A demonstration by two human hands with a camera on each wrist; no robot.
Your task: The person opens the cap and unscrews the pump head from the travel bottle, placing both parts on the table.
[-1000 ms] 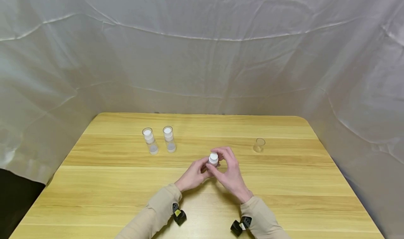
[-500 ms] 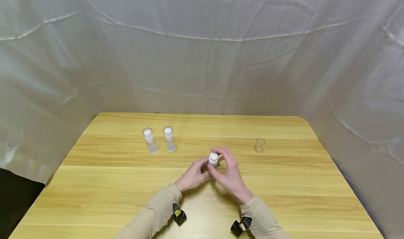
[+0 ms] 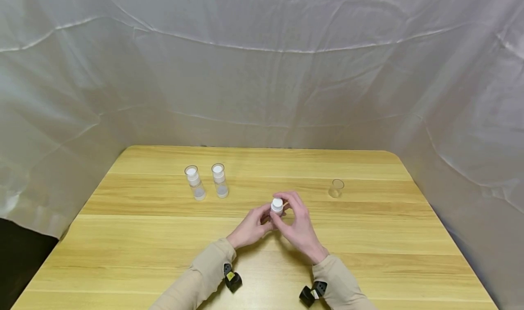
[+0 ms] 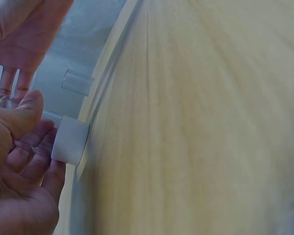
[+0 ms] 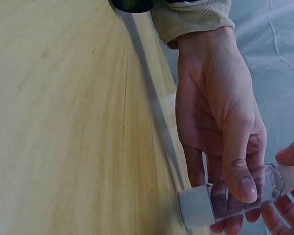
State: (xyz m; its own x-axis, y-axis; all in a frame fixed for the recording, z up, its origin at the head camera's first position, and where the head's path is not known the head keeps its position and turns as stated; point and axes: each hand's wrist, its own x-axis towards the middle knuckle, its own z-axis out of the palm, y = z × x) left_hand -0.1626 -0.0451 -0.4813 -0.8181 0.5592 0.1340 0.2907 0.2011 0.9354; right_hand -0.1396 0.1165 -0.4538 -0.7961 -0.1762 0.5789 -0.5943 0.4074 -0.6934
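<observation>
Both hands hold a small clear bottle with a white top point(image 3: 277, 204) and a white base point(image 5: 197, 207) over the middle of the table. My left hand point(image 3: 251, 228) grips its clear body, thumb laid across it in the right wrist view. The fingers of my right hand point(image 3: 300, 226) pinch the white upper part from the other side. In the left wrist view, the white base point(image 4: 70, 141) sticks out below the left fingers, close over the wood. Most of the clear body is hidden by the hands in the head view.
Two similar bottles, one at the left point(image 3: 194, 183) and one beside it point(image 3: 219, 180), stand upright at the back left, clear covers over their white tops. A small clear cup-like piece point(image 3: 336, 188) stands at the back right. Grey cloth point(image 3: 262, 82) walls surround the wooden table point(image 3: 135, 241).
The right thumb has shifted slightly to the right along the bottle's white top. The left hand, the bottle's place and the things on the table look the same.
</observation>
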